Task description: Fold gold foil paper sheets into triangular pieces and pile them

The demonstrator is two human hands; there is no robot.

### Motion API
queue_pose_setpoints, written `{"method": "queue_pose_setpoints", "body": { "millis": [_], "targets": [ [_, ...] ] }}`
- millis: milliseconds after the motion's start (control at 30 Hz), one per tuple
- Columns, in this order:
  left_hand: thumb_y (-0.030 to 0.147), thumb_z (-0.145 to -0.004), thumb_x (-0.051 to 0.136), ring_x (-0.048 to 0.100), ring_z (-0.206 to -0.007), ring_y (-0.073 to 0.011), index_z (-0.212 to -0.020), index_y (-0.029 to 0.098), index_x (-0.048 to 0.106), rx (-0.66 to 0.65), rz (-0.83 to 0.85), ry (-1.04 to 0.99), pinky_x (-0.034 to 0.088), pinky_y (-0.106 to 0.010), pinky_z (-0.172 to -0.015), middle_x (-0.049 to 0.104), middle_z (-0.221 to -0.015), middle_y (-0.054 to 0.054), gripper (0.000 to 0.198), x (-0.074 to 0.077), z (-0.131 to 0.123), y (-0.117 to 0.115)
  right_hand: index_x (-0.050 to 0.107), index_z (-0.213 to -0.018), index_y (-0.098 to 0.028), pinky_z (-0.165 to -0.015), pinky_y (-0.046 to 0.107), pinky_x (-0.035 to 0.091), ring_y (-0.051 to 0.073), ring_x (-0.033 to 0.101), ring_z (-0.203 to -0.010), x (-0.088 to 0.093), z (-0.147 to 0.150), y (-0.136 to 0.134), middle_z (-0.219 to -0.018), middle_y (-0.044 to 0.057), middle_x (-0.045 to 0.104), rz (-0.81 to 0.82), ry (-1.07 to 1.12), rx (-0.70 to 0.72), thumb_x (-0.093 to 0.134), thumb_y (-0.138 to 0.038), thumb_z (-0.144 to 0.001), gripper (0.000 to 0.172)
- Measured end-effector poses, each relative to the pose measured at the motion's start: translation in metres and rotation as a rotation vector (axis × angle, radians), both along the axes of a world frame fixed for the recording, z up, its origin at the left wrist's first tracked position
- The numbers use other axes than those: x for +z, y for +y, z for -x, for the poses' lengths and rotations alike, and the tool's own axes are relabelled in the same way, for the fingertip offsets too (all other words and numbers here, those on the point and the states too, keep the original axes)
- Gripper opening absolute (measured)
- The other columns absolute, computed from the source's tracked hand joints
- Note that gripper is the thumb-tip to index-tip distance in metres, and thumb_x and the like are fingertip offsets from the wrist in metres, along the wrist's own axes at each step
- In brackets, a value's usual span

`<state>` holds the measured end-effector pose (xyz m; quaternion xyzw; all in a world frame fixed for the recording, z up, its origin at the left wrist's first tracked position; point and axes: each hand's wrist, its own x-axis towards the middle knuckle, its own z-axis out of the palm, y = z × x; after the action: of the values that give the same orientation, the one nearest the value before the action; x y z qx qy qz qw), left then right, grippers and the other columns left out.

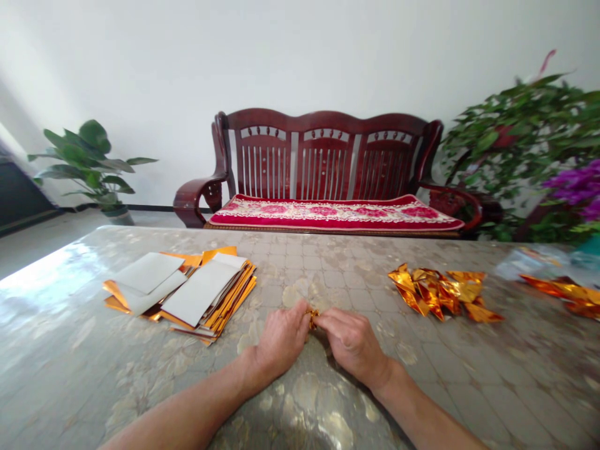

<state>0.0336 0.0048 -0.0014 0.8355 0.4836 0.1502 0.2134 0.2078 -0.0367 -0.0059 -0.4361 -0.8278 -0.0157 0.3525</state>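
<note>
While our left hand (pixel 282 334) and right hand (pixel 352 340) pinch a foil piece (pixel 313 319), folded foils (pixel 434 292) lie heaped and flat sheets (pixel 201 290) remain.

No lettering, label, brand, number or sign can be read anywhere in view. The clear plastic packaging (pixel 532 262) near the right edge of the surface (pixel 300 262) carries faint coloured patches, too blurred to tell whether they are print, while the pale faces of the stacked sheets (pixel 204 290) and the folded gold pieces (pixel 435 290) show no legible characters, and the gold foil piece (pixel 314 318) between the hands is too small to tell.
</note>
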Motion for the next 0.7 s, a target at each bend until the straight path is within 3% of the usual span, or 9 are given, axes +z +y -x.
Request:
{"method": "queue_pose_setpoints", "body": {
  "millis": [233,500,700],
  "targets": [
    [0.027,-0.097,0.034,0.062,-0.062,-0.0161,-0.087,0.023,0.053,-0.030,0.008,-0.100,0.035,-0.024,-0.060,0.063,-0.065,0.000,0.022,-0.003,0.000,-0.002,0.069,-0.092,-0.019,-0.062,0.021,0.045,0.012,0.063,-0.067,0.003,0.001,-0.001,-0.074,0.003,0.068,-0.005,-0.010,-0.011,0.042,-0.010,-0.093,0.029],
    [0.033,-0.098,0.036,0.060,-0.057,-0.0133,-0.084,0.024,0.053,0.004,0.089,-0.343,0.037,-0.022,-0.058,0.060,-0.058,0.004,0.024,-0.006,-0.002,0.003,0.068,-0.103,-0.023,-0.071,0.023,0.051,0.013,0.069,-0.080,-0.001,0.000,0.002,-0.090,0.003,0.074,-0.023,0.070,-0.045,0.044,-0.009,-0.093,0.030],
    [0.034,-0.097,0.036,0.058,-0.052,-0.0120,-0.086,0.023,0.055,0.014,0.163,-0.422,0.038,-0.021,-0.056,0.061,-0.057,0.005,0.024,-0.010,-0.002,0.008,0.059,-0.112,-0.023,-0.067,0.024,0.052,0.016,0.072,-0.076,-0.012,-0.001,0.008,-0.089,0.000,0.076,0.136,0.160,-0.252,0.054,-0.019,-0.092,0.021]
  ]
}}
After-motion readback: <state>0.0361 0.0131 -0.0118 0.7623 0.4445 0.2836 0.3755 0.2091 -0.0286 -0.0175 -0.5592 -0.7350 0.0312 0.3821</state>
